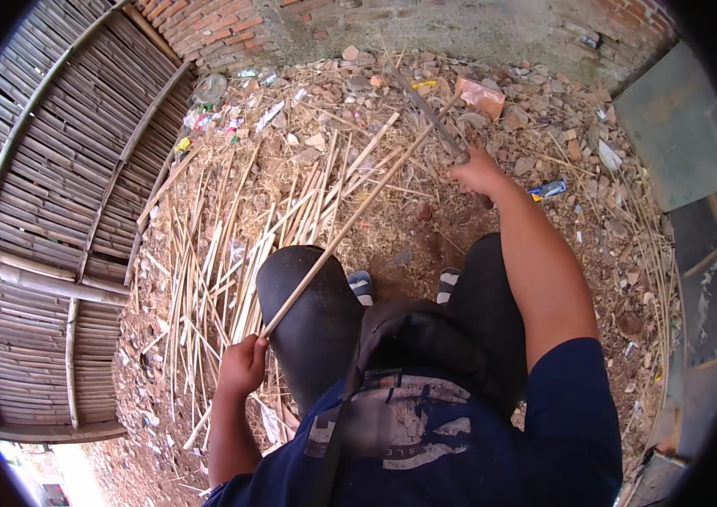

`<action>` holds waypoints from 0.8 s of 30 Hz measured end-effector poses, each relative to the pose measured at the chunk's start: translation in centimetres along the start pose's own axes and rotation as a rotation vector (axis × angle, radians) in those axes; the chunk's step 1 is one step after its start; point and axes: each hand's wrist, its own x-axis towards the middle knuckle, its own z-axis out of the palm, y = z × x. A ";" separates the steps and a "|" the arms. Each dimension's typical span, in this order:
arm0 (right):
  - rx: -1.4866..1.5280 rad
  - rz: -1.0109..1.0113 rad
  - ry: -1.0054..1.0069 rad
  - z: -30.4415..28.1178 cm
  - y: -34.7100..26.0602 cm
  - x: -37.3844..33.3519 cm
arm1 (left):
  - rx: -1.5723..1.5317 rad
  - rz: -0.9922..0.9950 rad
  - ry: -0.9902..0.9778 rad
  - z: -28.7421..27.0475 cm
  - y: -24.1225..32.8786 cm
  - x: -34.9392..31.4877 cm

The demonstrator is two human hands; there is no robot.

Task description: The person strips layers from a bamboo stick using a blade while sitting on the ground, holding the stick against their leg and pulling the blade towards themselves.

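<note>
My left hand (242, 365) is closed around the near end of a long, pale bamboo strip (333, 249). The strip slants up and to the right, passing over my left knee, and its far end reaches the rubble. In my right hand (478, 176) is the handle of a machete, gripped in a fist. Its long dark blade (424, 108) points away and to the left, crossing the bamboo strip near the strip's far end. Whether blade and strip touch, I cannot tell.
Many split bamboo strips (210, 253) lie in a loose pile left of my legs. A bamboo slat wall (54, 169) stands at the left, a brick wall (409, 29) at the back. Broken bricks (481, 99) and a blue wrapper (548, 190) litter the ground. Grey panels (679, 127) lean at right.
</note>
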 end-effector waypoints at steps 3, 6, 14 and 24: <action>-0.223 -0.228 0.026 1.2 0.5 -0.6 | -0.044 -0.026 -0.038 -0.4 0.4 0.0; -0.500 -0.352 -0.072 2.5 -2.4 -3.7 | -0.106 -0.031 -0.058 -0.6 1.0 0.2; -0.374 -0.480 -0.143 2.2 -2.7 -3.9 | -0.041 0.057 0.064 0.7 0.5 0.2; -0.515 -0.504 -0.201 2.4 -5.9 -6.8 | 0.004 0.046 0.065 1.5 0.8 0.2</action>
